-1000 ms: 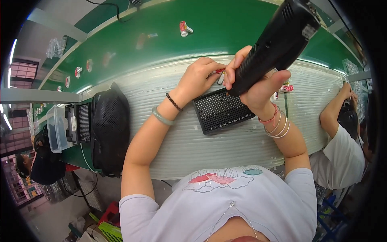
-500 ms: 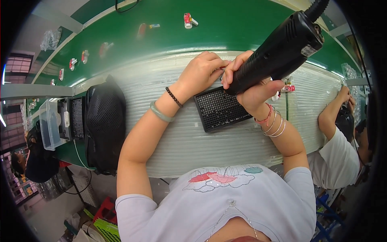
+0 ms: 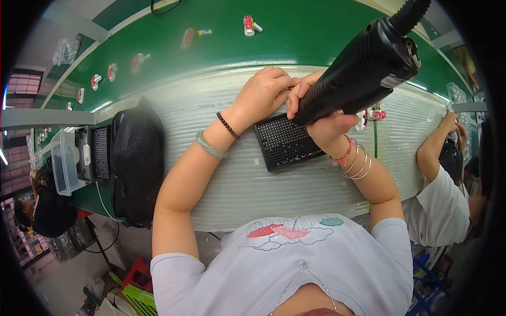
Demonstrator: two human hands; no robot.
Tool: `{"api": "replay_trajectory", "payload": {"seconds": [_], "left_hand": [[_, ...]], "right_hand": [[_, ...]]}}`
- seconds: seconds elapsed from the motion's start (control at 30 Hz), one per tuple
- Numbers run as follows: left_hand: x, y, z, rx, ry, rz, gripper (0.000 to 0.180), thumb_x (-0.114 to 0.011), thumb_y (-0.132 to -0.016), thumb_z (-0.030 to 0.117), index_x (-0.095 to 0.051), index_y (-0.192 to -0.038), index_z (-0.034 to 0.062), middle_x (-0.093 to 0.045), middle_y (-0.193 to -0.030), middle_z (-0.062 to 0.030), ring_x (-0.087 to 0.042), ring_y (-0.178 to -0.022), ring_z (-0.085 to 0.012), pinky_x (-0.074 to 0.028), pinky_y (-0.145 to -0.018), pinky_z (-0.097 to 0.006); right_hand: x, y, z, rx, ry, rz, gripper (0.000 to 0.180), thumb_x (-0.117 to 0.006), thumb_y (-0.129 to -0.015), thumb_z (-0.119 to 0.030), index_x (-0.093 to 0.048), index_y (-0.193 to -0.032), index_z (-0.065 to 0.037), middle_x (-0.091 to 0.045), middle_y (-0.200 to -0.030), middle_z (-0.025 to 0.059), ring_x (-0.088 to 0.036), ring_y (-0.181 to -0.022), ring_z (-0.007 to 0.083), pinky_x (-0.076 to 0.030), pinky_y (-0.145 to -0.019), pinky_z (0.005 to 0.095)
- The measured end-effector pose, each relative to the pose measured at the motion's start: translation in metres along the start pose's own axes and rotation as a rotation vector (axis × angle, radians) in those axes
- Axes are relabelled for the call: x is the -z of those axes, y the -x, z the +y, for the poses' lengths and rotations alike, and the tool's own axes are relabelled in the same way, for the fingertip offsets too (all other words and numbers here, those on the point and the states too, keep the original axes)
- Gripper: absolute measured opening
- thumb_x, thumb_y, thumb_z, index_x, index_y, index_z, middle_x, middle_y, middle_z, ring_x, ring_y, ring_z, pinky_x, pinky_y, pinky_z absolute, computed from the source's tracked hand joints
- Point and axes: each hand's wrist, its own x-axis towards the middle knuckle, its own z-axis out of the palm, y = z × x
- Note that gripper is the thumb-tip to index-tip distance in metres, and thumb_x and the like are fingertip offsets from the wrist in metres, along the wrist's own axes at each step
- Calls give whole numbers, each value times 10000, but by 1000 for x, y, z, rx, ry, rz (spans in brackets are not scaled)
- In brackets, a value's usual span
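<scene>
In the head view, a thick black hand tool (image 3: 350, 71) of hard plastic, rounded and grooved, is seen slanting from the upper right to the centre, with a ribbed cable (image 3: 412, 13) joined to its top. Below its lower end, a shallow black tray (image 3: 261, 147), pitted with rows of small holes, is set at the centre on a ribbed, whitish, translucent mat (image 3: 232, 189). A smooth, glossy green surface (image 3: 311, 31) is seen across the top, dotted with small red-and-white pieces (image 3: 249, 25). At the left, a rounded black mesh bag (image 3: 138, 163) is placed beside a clear plastic box (image 3: 62, 163).

The tool is gripped by the right hand (image 3: 322, 132), fingers curled around its lower end, thumb stretched out. The left hand (image 3: 266, 89) is held palm-down above the tray in the frame, fingers bent and nearly closed; whether anything is pinched there cannot be told.
</scene>
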Motion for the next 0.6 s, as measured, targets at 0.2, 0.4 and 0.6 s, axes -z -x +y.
{"api": "replay_trajectory", "payload": {"seconds": [0.2,0.4,0.6], "left_hand": [[-1,0,1,-2,43,45,197,-628,-739,51,-650,-935,50,-608,-824,-100,-574,-804,-281,-491,-713,-360],[0,-2,6,34,48,-19,192,-626,-737,32,-647,-928,46,-603,-811,-100,-568,-786,-272,-489,-693,-359],[1,-1,4,7,22,-21,180,-627,-734,30,-645,-913,43,-596,-795,-97,-564,-780,-269,-487,-684,-358]], "right_hand": [[8,-17,-25,24,-52,40,1025,-236,-521,-951,-444,-867,-9,-509,-618,94,-517,-525,167,-457,-498,269],[32,-48,-33,132,1,212,1010,-233,-545,-948,-467,-862,-18,-519,-616,105,-516,-518,190,-462,-500,305],[38,-53,-8,110,107,225,974,-272,-559,-937,-472,-855,-31,-511,-625,89,-505,-531,179,-450,-512,296]]}}
